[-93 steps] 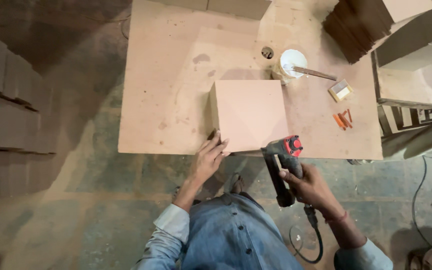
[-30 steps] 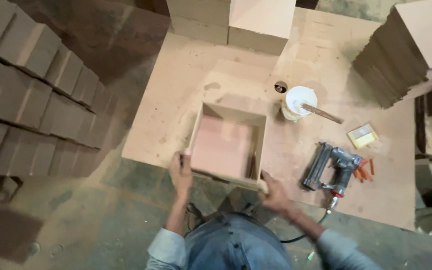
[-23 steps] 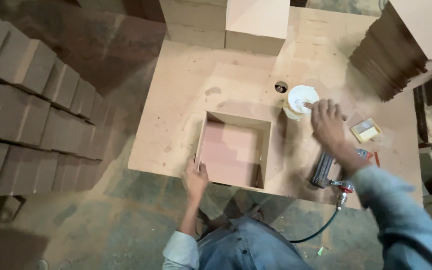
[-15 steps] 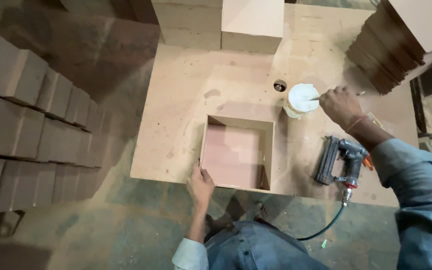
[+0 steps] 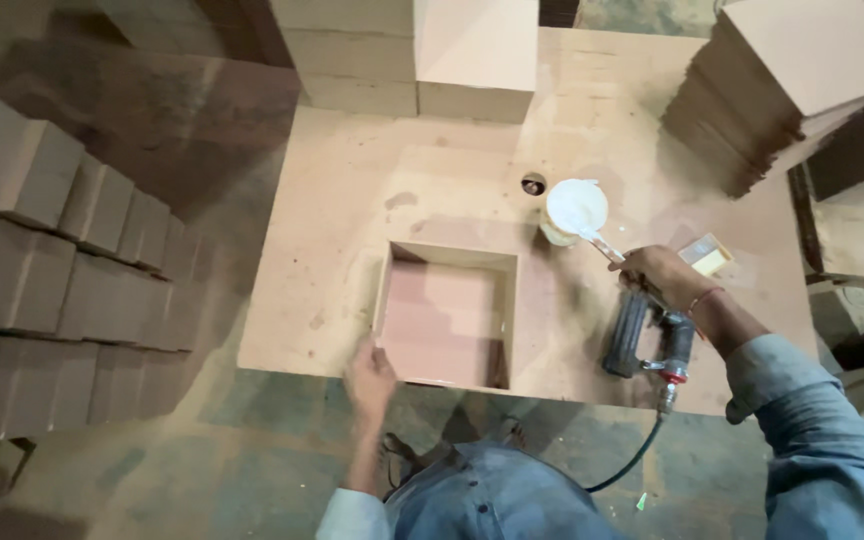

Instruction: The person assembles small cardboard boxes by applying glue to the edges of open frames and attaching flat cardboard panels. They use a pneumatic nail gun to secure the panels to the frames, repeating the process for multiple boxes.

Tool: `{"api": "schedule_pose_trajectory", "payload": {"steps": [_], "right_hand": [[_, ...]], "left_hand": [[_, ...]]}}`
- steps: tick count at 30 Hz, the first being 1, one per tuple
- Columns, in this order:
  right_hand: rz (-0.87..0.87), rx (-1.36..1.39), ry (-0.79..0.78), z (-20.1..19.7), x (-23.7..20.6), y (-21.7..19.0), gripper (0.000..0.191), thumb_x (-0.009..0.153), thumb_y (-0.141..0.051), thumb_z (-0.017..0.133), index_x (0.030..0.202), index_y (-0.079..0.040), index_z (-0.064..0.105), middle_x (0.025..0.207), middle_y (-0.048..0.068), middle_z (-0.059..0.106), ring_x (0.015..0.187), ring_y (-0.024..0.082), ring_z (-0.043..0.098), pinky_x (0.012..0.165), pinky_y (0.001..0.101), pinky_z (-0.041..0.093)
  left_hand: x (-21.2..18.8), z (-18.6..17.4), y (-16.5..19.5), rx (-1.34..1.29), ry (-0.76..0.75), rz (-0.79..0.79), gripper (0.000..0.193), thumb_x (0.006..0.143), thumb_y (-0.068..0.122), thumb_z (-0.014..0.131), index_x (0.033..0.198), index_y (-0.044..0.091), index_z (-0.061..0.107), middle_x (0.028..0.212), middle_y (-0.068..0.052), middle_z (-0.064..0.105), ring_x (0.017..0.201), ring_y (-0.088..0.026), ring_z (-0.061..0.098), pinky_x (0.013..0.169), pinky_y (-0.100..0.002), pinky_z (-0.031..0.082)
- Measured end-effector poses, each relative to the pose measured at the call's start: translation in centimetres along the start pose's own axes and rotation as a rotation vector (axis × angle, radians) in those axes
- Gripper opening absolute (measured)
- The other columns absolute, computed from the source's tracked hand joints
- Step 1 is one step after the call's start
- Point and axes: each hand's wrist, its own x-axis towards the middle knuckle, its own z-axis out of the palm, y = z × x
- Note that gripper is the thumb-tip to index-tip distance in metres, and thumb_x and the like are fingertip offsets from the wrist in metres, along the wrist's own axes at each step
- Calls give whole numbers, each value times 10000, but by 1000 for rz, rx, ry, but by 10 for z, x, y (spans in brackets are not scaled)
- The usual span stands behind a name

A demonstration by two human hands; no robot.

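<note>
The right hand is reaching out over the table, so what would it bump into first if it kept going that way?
Probably the white pot: the right hand already grips the brush handle that leads into it.

open box (image 5: 447, 315): pale tan walls, pinkish-brown inside, dark shadow in the right corner
worktable (image 5: 352, 200): light tan board with darker blotches and a small dark round hole
tub (image 5: 574, 210): white content, cream-yellow side
brush handle (image 5: 604, 247): pale, whitish
nail gun (image 5: 642, 335): dark grey and black with a red fitting at the base, black hose
small block (image 5: 707, 255): pale yellow with a whitish edge
right sleeve (image 5: 832, 450): faded blue denim
trousers (image 5: 492, 500): blue denim
stacked boards (image 5: 792, 80), upper right: tan tops, dark brown edges
stacked boxes (image 5: 42, 240), left: dull brown
floor (image 5: 152, 470): grey-green, mottled
</note>
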Motion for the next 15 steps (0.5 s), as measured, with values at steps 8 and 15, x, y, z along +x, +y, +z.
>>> {"api": "schedule_pose_trajectory", "payload": {"steps": [8,15], "right_hand": [[-39,-222,-31,-66,-21,51,313,975,-152,592,957,145,688,715,125,575,601,189,486,541,363,390],[-339,182,-39,20,-52,117,308,959,-78,638,1259,-18,679,947,45,735,809,91,649,690,248,533]], "left_hand": [[35,-25,21,42,-82,207,290,1019,179,589,1256,33,669,1124,-267,704,1072,-442,691,888,-473,552],[31,-26,48,67,-63,134,305,997,206,590,1252,69,686,1075,-253,713,1033,-422,703,845,-471,564]]}}
